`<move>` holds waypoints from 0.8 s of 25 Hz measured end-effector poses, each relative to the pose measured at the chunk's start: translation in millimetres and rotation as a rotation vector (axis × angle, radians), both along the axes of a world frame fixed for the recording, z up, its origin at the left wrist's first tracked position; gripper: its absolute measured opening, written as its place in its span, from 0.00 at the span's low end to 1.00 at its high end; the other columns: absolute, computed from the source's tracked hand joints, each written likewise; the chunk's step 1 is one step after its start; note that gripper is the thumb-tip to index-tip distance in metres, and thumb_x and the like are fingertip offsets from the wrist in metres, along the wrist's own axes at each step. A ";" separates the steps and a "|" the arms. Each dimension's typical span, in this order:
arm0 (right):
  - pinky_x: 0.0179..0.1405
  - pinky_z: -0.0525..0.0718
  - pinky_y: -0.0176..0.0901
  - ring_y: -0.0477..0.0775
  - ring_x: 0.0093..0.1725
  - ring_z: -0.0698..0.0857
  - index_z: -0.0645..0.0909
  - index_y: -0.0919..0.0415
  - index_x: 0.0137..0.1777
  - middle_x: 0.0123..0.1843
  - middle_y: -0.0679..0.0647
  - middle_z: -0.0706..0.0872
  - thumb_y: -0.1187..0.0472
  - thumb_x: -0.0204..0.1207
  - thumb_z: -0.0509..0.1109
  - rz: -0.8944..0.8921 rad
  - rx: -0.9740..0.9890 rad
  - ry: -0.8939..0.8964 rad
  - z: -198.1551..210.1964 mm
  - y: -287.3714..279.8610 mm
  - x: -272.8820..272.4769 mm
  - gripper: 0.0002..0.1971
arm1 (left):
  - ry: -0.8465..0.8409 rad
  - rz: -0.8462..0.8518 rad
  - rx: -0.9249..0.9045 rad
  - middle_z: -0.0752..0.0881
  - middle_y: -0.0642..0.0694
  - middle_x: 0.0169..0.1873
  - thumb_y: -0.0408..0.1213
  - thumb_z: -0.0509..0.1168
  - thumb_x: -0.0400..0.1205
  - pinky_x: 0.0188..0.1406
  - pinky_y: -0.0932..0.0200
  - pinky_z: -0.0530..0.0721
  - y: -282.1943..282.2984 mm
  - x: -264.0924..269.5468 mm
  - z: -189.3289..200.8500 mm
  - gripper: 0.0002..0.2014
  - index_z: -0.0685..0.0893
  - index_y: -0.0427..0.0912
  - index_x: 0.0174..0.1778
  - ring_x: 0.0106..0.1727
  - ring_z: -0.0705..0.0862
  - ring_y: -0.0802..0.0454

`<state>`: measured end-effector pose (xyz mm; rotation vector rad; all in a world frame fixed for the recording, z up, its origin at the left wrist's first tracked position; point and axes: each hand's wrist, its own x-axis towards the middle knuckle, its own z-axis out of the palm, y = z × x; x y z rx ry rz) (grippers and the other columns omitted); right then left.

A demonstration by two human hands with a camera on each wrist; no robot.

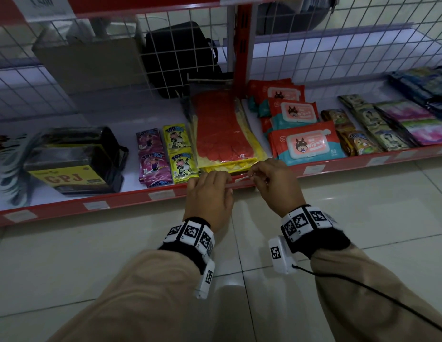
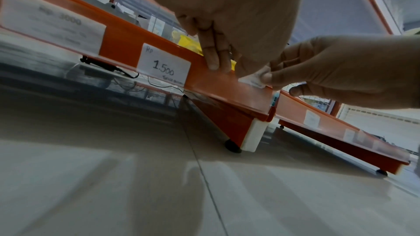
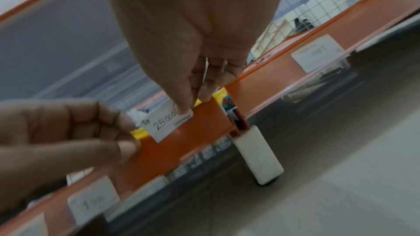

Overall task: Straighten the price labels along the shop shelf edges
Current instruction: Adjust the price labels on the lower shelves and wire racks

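The red shelf edge strip [image 1: 131,198] runs along the lowest shelf, just above the floor. A small white price label [image 1: 242,179] marked "25.000" [image 3: 168,125] sits tilted on it, with its upper part standing above the strip. My right hand [image 1: 271,181] pinches the label's right end between thumb and finger [image 3: 181,103]. My left hand [image 1: 210,191] lies just left of the label, its fingers curled over the strip's top and the thumb [image 3: 127,148] on its front. A "1.500" label [image 2: 163,65] sits straight further left.
Wet wipe packs [image 1: 306,141], a red and yellow packet [image 1: 222,134], sachets [image 1: 165,154] and a black "GPJ" pack [image 1: 71,161] lie on the shelf behind the edge. More labels [image 1: 96,205] [image 1: 313,169] line the strip. A white end cap [image 3: 259,155] stands where two shelf units meet, on the tiled floor [image 1: 116,255].
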<state>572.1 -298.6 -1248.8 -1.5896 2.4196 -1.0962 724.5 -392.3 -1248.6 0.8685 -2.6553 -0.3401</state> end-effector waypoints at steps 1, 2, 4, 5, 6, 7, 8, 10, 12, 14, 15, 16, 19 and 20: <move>0.45 0.73 0.44 0.60 0.47 0.79 0.86 0.61 0.46 0.43 0.57 0.85 0.71 0.71 0.72 0.004 0.006 0.026 -1.2 -0.5 0.6 0.08 | 0.002 0.012 0.013 0.82 0.52 0.51 0.42 0.63 0.79 0.56 0.52 0.64 0.2 -0.6 0.2 0.13 0.77 0.49 0.60 0.56 0.77 0.48; 0.45 0.73 0.44 0.60 0.47 0.79 0.86 0.61 0.47 0.43 0.57 0.85 0.71 0.71 0.71 0.007 0.006 0.045 -2.2 -0.9 1.6 0.08 | -0.015 0.018 0.014 0.81 0.52 0.52 0.43 0.63 0.79 0.56 0.52 0.64 0.7 -1.1 0.0 0.16 0.76 0.50 0.63 0.57 0.77 0.48; 0.44 0.74 0.46 0.60 0.47 0.79 0.86 0.61 0.47 0.44 0.57 0.85 0.71 0.71 0.71 0.014 0.002 0.062 -2.6 -1.5 3.4 0.08 | -0.091 0.012 -0.026 0.79 0.51 0.56 0.45 0.61 0.80 0.57 0.51 0.64 1.0 -1.7 -1.3 0.19 0.74 0.51 0.68 0.59 0.75 0.47; 0.44 0.76 0.47 0.60 0.47 0.79 0.86 0.61 0.47 0.44 0.57 0.85 0.70 0.71 0.71 0.019 0.003 0.074 -2.1 -1.2 3.9 0.07 | -0.133 0.007 -0.054 0.77 0.50 0.57 0.46 0.61 0.80 0.58 0.50 0.64 1.1 -1.8 -2.3 0.19 0.75 0.52 0.68 0.60 0.74 0.47; 0.43 0.77 0.49 0.61 0.47 0.79 0.86 0.61 0.46 0.44 0.57 0.85 0.70 0.71 0.71 0.024 0.007 0.094 -1.5 -0.8 4.4 0.07 | -0.165 0.004 -0.076 0.76 0.50 0.57 0.47 0.60 0.81 0.58 0.50 0.65 1.1 -1.8 -3.1 0.18 0.76 0.52 0.67 0.61 0.73 0.46; 0.43 0.79 0.50 0.61 0.47 0.80 0.86 0.61 0.47 0.44 0.58 0.85 0.68 0.71 0.71 0.028 0.018 0.120 -0.7 0.0 4.7 0.06 | -0.182 0.004 -0.090 0.76 0.49 0.57 0.47 0.60 0.81 0.58 0.50 0.66 1.1 -2.1 -3.8 0.17 0.76 0.51 0.66 0.61 0.73 0.46; 0.43 0.80 0.52 0.62 0.48 0.80 0.86 0.61 0.47 0.45 0.58 0.85 0.66 0.71 0.72 0.035 0.036 0.146 0.1 0.9 5.1 0.06 | -0.188 0.006 -0.099 0.76 0.48 0.57 0.47 0.60 0.81 0.57 0.50 0.66 1.3 -2.5 -4.1 0.17 0.77 0.50 0.65 0.60 0.73 0.45; 0.43 0.80 0.53 0.62 0.48 0.79 0.84 0.61 0.48 0.46 0.59 0.84 0.63 0.70 0.72 0.054 0.087 0.200 1.0 2.5 5.5 0.07 | -0.183 0.010 -0.119 0.76 0.47 0.56 0.47 0.58 0.82 0.56 0.49 0.67 2.1 -4.4 -4.2 0.15 0.78 0.49 0.63 0.59 0.73 0.45; 0.42 0.80 0.53 0.63 0.48 0.79 0.84 0.62 0.46 0.44 0.59 0.84 0.61 0.70 0.73 0.070 0.136 0.262 0.5 2.7 6.5 0.07 | -0.192 0.018 -0.149 0.76 0.47 0.55 0.47 0.56 0.83 0.55 0.49 0.67 2.8 -6.3 -4.0 0.14 0.78 0.49 0.62 0.57 0.73 0.45; 0.41 0.79 0.52 0.65 0.46 0.79 0.85 0.62 0.44 0.43 0.61 0.83 0.63 0.70 0.73 0.067 0.163 0.317 -0.1 2.0 6.3 0.05 | -0.212 0.026 -0.167 0.76 0.47 0.56 0.48 0.55 0.84 0.54 0.49 0.67 3.6 -7.7 -4.4 0.14 0.78 0.49 0.62 0.57 0.73 0.45; 0.40 0.80 0.52 0.66 0.46 0.80 0.85 0.62 0.44 0.42 0.61 0.83 0.64 0.71 0.72 0.062 0.169 0.339 -0.2 1.6 5.7 0.04 | -0.217 0.030 -0.172 0.76 0.46 0.56 0.48 0.54 0.84 0.54 0.49 0.67 4.2 -8.1 -4.6 0.14 0.78 0.48 0.61 0.57 0.73 0.44; 0.39 0.80 0.52 0.66 0.45 0.80 0.85 0.62 0.43 0.42 0.62 0.83 0.65 0.71 0.72 0.059 0.174 0.361 -0.6 1.5 5.4 0.03 | -0.216 0.032 -0.175 0.76 0.46 0.56 0.48 0.55 0.84 0.54 0.49 0.67 4.6 -8.1 -4.8 0.14 0.78 0.48 0.61 0.57 0.73 0.44; 0.38 0.80 0.51 0.65 0.43 0.80 0.87 0.61 0.43 0.41 0.61 0.83 0.65 0.71 0.73 0.059 0.180 0.429 -3.1 1.8 5.6 0.02 | -0.203 0.024 -0.182 0.76 0.46 0.55 0.47 0.56 0.83 0.53 0.48 0.67 5.2 -8.3 -5.1 0.13 0.77 0.49 0.61 0.57 0.73 0.44; 0.38 0.80 0.51 0.64 0.43 0.80 0.86 0.61 0.43 0.41 0.60 0.83 0.65 0.71 0.74 0.056 0.173 0.433 -3.9 2.0 6.0 0.02 | -0.207 0.023 -0.186 0.76 0.46 0.55 0.47 0.57 0.83 0.53 0.48 0.67 5.3 -8.5 -5.4 0.13 0.77 0.49 0.61 0.57 0.73 0.44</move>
